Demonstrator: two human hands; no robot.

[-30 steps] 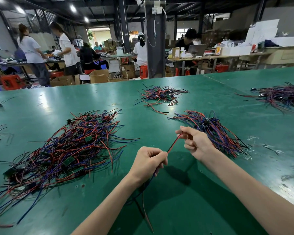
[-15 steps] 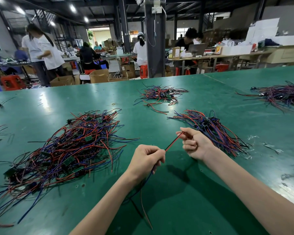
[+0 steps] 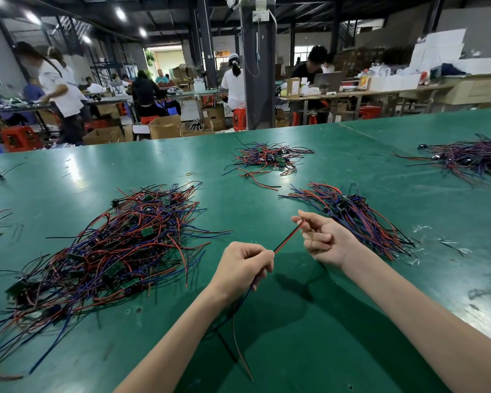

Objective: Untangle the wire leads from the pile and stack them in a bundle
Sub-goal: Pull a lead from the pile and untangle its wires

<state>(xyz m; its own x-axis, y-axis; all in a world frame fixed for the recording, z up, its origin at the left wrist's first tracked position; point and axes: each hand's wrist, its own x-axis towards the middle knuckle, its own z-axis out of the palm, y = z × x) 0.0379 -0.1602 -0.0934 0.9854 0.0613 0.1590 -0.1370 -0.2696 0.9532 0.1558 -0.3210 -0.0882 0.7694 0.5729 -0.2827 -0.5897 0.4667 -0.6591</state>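
wire lead (image 3: 288, 239), centre frame: likely light, limp, slippery | left grip (image 3: 245, 265) pinches its lower stretch | right grip (image 3: 321, 236) pinches its upper end | best held near the ends

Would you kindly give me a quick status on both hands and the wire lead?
One wire lead stretched between left hand and right hand. Beyond the right hand, the bundle; tangled pile to the left. Nothing in the way.
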